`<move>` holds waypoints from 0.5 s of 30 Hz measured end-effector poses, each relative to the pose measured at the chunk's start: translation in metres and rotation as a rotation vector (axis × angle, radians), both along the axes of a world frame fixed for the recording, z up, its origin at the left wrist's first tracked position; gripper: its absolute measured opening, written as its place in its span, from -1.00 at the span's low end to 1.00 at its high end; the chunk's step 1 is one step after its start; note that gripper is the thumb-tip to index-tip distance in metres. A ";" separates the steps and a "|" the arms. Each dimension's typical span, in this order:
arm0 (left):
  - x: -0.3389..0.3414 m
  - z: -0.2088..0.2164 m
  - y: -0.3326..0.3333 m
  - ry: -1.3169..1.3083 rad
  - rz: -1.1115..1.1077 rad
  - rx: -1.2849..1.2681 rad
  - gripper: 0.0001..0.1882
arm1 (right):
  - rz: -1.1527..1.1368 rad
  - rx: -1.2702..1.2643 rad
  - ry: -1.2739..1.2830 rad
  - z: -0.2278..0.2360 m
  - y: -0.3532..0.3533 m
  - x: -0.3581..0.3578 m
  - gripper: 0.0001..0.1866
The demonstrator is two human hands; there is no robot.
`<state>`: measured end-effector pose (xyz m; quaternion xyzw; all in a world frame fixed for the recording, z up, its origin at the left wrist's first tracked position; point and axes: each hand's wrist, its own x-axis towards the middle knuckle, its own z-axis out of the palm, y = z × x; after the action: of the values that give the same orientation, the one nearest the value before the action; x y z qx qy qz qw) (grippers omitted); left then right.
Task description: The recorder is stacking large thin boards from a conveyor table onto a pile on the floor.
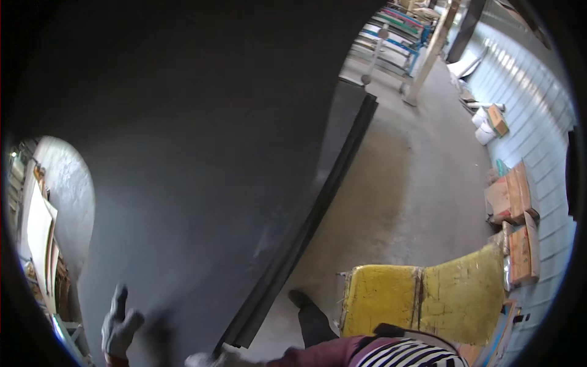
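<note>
A large dark grey sheet (202, 183) fills most of the view and hides what is behind it. Along its right side runs the layered edge of a stack of dark sheets (306, 235). My left hand (120, 327), in a grey glove, is at the lower left before the sheet. Its fingers are apart and hold nothing; a shadow falls on the sheet beside it. My right hand (223, 359), also gloved, is by the stack's near corner. The lower rim of the picture cuts it off, and its grip does not show.
A worn yellow chair (382, 296) stands close on my right, beside my leg (315, 321). Cardboard boxes (510, 192) and white buckets (485, 128) line the corrugated wall. A blue rack (397, 46) stands at the far right, and pale boards (41, 235) lean at the far left.
</note>
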<state>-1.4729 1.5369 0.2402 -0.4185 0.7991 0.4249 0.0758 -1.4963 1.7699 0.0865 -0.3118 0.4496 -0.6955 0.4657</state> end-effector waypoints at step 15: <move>0.183 -0.315 -0.036 0.239 0.921 0.171 -0.50 | -0.727 0.643 -0.702 -0.271 0.042 -0.123 -0.78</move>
<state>-1.2903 1.5013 -0.0746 -0.6692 0.4961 0.5236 -0.1784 -1.6193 1.8123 -0.1845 0.2671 0.5345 -0.7010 0.3894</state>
